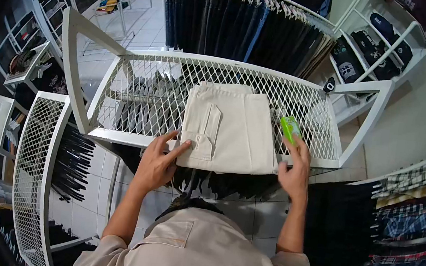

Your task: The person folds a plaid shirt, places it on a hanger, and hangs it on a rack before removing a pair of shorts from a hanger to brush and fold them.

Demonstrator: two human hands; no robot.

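Observation:
Cream trousers, folded into a neat rectangle with a side pocket showing, lie on the white mesh top of a rack. My left hand is at their lower left corner, thumb and fingers apart, with the fingertips touching the cloth by the pocket. Just right of the trousers, a small bright green packet with printing rests at a tilt on the mesh. My right hand reaches up to it, its fingertips at the packet's lower end and its thumb apart, near the trousers' right edge.
Dark jeans hang on a rail behind the rack. Raised white end frames bound the mesh top on both sides. Caps fill shelves at the upper right; plaid shirts hang at the right. Another mesh rack stands left.

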